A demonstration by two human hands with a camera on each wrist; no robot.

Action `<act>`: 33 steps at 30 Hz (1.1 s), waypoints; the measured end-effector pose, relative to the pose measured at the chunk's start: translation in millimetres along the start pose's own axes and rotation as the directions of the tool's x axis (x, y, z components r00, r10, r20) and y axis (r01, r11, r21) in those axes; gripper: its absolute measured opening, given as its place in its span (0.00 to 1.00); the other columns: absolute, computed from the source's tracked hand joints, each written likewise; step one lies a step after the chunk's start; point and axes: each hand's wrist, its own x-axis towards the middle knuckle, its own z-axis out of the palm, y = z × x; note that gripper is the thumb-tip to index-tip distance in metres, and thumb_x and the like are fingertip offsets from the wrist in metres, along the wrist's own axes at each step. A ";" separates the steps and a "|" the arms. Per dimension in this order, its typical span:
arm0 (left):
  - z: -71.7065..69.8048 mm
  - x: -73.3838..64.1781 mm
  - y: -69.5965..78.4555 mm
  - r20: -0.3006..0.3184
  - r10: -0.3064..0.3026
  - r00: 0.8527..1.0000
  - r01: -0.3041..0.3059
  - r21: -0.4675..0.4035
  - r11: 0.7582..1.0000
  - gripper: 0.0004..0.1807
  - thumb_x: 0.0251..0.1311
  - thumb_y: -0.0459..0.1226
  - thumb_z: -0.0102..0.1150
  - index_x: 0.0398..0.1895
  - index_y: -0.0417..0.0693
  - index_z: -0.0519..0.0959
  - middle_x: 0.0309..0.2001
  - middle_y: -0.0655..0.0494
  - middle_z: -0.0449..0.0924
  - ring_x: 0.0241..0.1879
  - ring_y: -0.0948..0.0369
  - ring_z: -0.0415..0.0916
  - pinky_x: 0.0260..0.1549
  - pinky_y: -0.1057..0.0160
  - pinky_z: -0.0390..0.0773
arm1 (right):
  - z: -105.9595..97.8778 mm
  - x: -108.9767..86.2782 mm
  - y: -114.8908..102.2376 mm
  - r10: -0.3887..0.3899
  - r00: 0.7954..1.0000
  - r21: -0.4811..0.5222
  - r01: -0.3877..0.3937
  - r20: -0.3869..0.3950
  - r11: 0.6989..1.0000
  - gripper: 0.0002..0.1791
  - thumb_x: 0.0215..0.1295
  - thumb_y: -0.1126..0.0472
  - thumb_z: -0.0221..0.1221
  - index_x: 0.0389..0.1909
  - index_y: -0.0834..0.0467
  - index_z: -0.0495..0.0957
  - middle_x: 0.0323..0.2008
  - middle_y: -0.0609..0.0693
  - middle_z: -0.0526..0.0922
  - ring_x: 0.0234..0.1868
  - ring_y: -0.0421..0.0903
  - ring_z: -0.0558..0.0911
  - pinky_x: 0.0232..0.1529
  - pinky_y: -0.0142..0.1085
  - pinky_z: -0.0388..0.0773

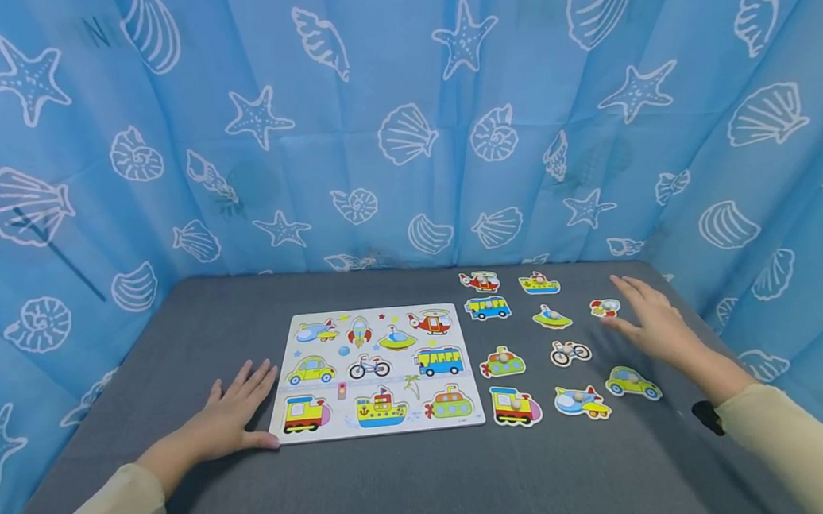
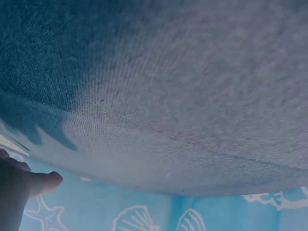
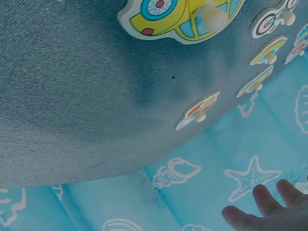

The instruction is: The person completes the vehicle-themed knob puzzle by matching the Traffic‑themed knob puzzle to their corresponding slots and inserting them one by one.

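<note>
A white wooden puzzle board [image 1: 406,385] with printed vehicles lies flat on the table. Against its left edge rests my left hand [image 1: 225,420], fingers spread and thumb at the near corner. My right hand [image 1: 656,327] is held beside the small rocket piece [image 1: 605,308], its fingers apart and holding nothing. Closer to me lies the green car piece [image 1: 632,383]; its round knob shows in the right wrist view. The bicycle piece [image 1: 570,352] and flying saucer piece [image 1: 552,317] sit left of the rocket. In the left wrist view only part of the left hand [image 2: 24,187] shows.
Other knobbed pieces lie right of the board: helicopter [image 1: 480,282], boat [image 1: 539,283], bus [image 1: 488,308], submarine [image 1: 502,362], train [image 1: 515,406] and airplane [image 1: 582,403]. A blue shell-print curtain [image 1: 377,172] surrounds the grey table [image 1: 399,489].
</note>
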 end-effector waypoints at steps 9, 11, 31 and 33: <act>-1.5 4.7 -1.8 0.061 0.042 0.997 -0.039 -0.043 0.998 0.63 0.44 0.66 0.66 0.75 0.39 0.51 0.76 0.37 0.43 0.72 0.34 0.33 0.57 0.22 0.33 | -3.7 -0.5 12.3 -0.047 0.999 0.110 0.046 0.010 0.993 0.41 0.71 0.55 0.57 0.72 0.71 0.48 0.66 0.78 0.51 0.64 0.79 0.53 0.55 0.73 0.52; -1.4 5.5 -3.2 0.074 0.041 0.996 -0.038 -0.037 0.999 0.62 0.44 0.66 0.65 0.76 0.41 0.51 0.76 0.39 0.44 0.72 0.34 0.33 0.57 0.22 0.34 | -3.0 -1.5 15.5 -0.065 0.998 0.126 0.063 0.018 0.990 0.40 0.70 0.56 0.58 0.72 0.71 0.49 0.66 0.78 0.52 0.64 0.79 0.53 0.55 0.73 0.53; -3.5 15.3 -6.0 0.125 0.033 0.992 -0.025 -0.071 0.997 0.64 0.41 0.63 0.70 0.76 0.40 0.50 0.76 0.40 0.44 0.72 0.34 0.37 0.56 0.21 0.37 | 4.7 -16.6 49.4 -0.027 0.979 0.302 -0.036 0.203 0.953 0.35 0.70 0.56 0.58 0.71 0.68 0.58 0.66 0.73 0.57 0.60 0.73 0.64 0.50 0.67 0.67; -4.2 15.2 -5.0 0.128 0.037 0.991 -0.028 -0.068 0.997 0.64 0.41 0.62 0.71 0.76 0.40 0.50 0.76 0.39 0.44 0.72 0.33 0.37 0.55 0.21 0.38 | 6.1 -19.0 47.6 -0.037 0.982 0.327 -0.026 0.187 0.945 0.33 0.69 0.58 0.59 0.69 0.69 0.60 0.65 0.73 0.60 0.60 0.72 0.66 0.51 0.66 0.68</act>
